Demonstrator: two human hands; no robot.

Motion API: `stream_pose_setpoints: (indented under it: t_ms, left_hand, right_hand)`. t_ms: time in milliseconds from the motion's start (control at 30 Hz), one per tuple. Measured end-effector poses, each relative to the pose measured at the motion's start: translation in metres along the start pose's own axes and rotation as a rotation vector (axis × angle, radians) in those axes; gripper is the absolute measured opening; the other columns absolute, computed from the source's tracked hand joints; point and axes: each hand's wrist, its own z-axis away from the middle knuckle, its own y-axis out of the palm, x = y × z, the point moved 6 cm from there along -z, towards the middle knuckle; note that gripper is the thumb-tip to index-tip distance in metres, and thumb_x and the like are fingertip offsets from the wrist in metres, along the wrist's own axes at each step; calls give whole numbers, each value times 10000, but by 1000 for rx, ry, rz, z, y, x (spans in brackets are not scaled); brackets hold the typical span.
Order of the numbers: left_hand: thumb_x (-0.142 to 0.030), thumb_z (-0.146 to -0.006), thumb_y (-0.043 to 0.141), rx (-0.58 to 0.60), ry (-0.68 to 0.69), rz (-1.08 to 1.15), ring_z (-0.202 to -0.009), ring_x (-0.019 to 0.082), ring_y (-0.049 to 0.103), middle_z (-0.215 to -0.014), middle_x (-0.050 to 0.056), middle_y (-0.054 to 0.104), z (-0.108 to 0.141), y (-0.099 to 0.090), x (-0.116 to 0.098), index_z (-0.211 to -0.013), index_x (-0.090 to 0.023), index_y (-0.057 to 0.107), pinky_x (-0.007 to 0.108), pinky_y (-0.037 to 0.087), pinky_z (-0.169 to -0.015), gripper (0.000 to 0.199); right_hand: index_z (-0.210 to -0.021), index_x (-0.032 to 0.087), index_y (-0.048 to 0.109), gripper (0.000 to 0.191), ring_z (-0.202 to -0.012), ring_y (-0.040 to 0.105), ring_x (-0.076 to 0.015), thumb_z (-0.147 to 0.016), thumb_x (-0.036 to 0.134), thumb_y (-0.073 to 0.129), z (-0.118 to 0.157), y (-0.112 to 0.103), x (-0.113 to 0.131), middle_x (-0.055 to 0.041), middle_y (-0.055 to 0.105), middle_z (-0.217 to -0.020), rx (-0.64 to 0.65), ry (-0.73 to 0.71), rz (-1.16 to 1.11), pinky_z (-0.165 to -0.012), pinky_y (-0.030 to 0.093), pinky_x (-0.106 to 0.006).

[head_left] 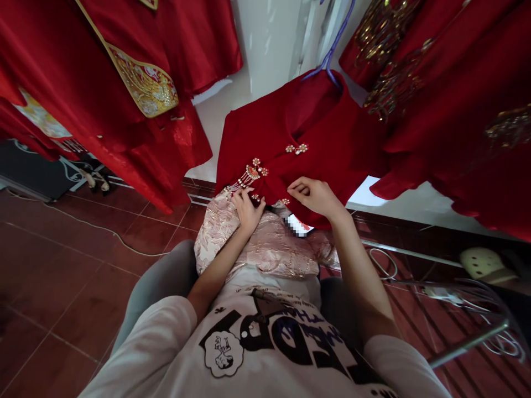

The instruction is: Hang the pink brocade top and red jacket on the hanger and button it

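in the head view, a red garment (257, 132) hangs from a purple hanger (329, 62), its lower part reaching the pink brocade cloth (274, 249) across the person's lap. the left hand (248, 213) lies at the garment's lower edge, fingers spread and thumb apart, just beside the beaded tassel ornament (251, 174). the right hand (317, 198) is over the red cloth, thumb and fingertips drawn narrowly together — whether anything fine is between them, i cannot tell. below it, a lit screen (305, 226) — partly blurred — lies near the brocade.
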Motion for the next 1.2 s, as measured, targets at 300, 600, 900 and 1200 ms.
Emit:
stream_pose_setpoints:
  t_ms: [300, 600, 900, 1200]
  left_hand:
    - [-173, -760, 612, 20, 24, 160, -1029, 278, 519, -971, 96, 503, 3, 6, 9, -888, -229, 383, 454, 436, -974, 269]
    - [-267, -888, 540, 19, 53, 247, -919, 217, 540, -953, 78, 541, 2, 0, 3, -946, -215, 508, 349, 455, -851, 84]
    - [-340, -961, 569, -2, 76, 318, -846, 182, 583, -888, 45, 639, 2, 0, 1, -930, -215, 593, 304, 459, -819, 130]
    - [-56, -855, 575, 72, 154, 36, -1012, 242, 531, -1043, 92, 503, 4, 3, -1, -1167, -231, 658, 354, 470, -917, 367]
  right_hand:
    - [-852, 219, 692, 157, -708, 656, -154, -830, 372, 660, 4, 4, 3, -17, 733, -795, 115, 27, 99, -686, 496, -287]
    - [-946, 230, 690, 163, -734, 677, -164, -832, 347, 678, 8, 9, 8, -7, 747, -820, 179, 37, 176, -687, 471, -284]
    - [-962, 243, 666, 204, -806, 682, -193, -801, 353, 727, 6, 16, 1, 0, 743, -835, 119, 142, 334, -626, 377, -277]
    - [-904, 236, 654, 140, -740, 624, -172, -813, 333, 697, 5, 26, 8, -7, 701, -803, 89, 98, 379, -588, 322, -260]
